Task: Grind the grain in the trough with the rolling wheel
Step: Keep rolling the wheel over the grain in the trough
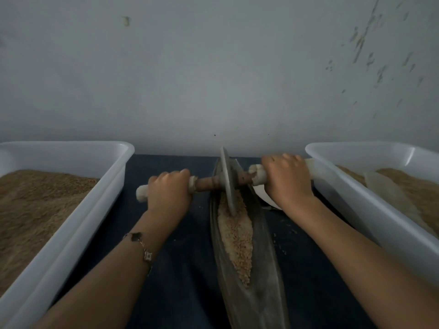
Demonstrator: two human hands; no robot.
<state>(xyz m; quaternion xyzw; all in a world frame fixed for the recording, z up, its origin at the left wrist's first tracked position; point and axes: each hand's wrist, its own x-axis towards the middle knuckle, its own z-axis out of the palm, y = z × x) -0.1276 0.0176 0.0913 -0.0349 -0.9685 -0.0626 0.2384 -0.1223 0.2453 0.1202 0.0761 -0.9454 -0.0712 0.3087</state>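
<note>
A long, narrow, boat-shaped metal trough (266,269) lies on the dark table, running away from me. Pale crushed grain (237,233) fills its middle. The thin grey rolling wheel (228,181) stands on edge in the grain toward the trough's far end. A wooden axle with cloth-wrapped ends passes through the wheel. My left hand (169,191) grips the left handle. My right hand (288,179) grips the right handle. Both wrists come in from the near side.
A white plastic tub (78,210) of brown grain stands to the left, another white tub (370,210) with grain and a pale scoop to the right. A white dish edge (266,198) shows under my right hand. Spilled grains dot the dark table (187,269). A grey wall rises behind.
</note>
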